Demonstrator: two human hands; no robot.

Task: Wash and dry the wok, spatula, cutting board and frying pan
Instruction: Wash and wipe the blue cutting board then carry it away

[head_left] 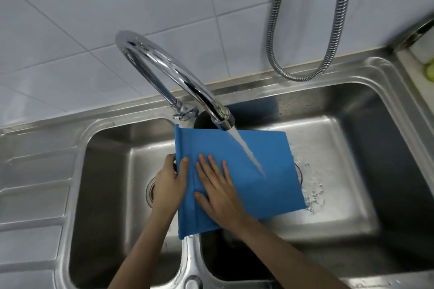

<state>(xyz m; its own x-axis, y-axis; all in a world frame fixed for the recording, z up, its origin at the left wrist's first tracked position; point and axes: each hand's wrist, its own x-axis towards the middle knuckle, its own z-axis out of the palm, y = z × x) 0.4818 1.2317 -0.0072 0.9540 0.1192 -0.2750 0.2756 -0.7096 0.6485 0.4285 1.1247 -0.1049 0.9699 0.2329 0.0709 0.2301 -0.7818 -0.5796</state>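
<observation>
A blue cutting board (246,171) is held over a steel double sink (352,91). It lies across the strip of steel between the two bowls, and most of it hangs over the right bowl. The board is tilted, with its right edge lower.

The left hand (168,185) grasps the board's left edge. Its thumb lies on top of the board and its fingers curl under, out of sight. The right hand (217,185) rests flat on top of the board, just beside the left thumb. Its fingers are straight and spread, and they hold nothing.

A shiny curved tap (169,73) reaches over the board from the back. Water (246,150) pours from its end and lands on the blue board to the right of the right hand. Drops splash in the right bowl next to the board's right edge.

A round drain (150,191) shows in the left bowl, partly hidden behind the left hand. A silver ribbed hose (281,68) hangs in a loop in front of the white wall tiles (94,19). The grooved draining part of the steel worktop (30,195) is at the left.
</observation>
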